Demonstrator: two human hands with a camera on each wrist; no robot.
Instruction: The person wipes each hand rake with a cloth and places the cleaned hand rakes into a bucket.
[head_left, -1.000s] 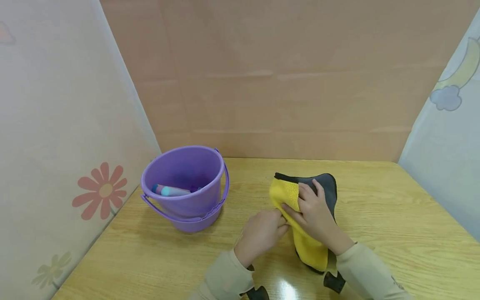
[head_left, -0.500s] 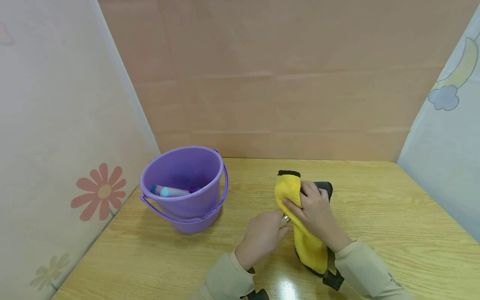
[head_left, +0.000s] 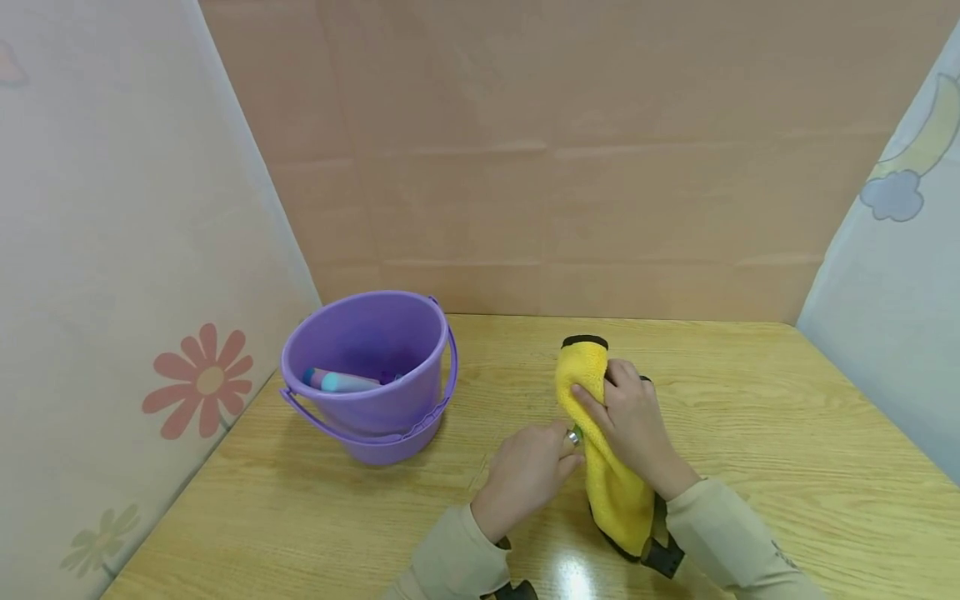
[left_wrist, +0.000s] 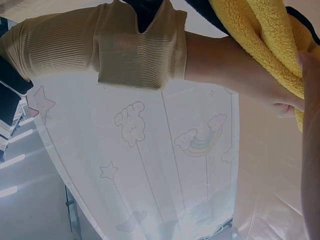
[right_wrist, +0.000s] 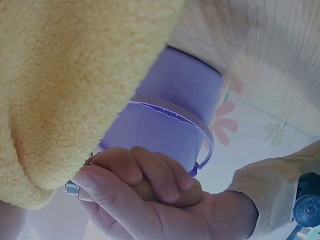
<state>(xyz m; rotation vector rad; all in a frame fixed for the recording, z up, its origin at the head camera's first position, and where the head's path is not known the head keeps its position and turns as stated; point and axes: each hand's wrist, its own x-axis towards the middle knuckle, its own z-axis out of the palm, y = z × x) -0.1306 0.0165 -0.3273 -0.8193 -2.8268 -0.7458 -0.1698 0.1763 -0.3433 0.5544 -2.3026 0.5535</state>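
Observation:
In the head view my left hand (head_left: 525,468) grips a tool with a short wooden handle (right_wrist: 191,196). A silver metal collar (right_wrist: 72,189) and a bit of green show where the tool goes into the cloth; the tool's head is hidden. My right hand (head_left: 636,421) holds a thick yellow towel (head_left: 587,375) with black edging folded round that end, thumb on the near side and fingers behind. The towel's lower part hangs down toward the tabletop. Yellow pile fills the left of the right wrist view, close beside the left hand's fingers.
A purple bucket (head_left: 382,410) with its handle down stands to the left on the wooden table (head_left: 780,425). Inside it lies a light-blue and purple tube-like item (head_left: 347,382). Printed sheets (head_left: 150,208) and a brown backdrop (head_left: 562,208) enclose the table.
The right hand has closed the towel round the tool, so its dark grey side has almost gone from view. The metal collar has come into sight. The left hand has stayed nearly still.

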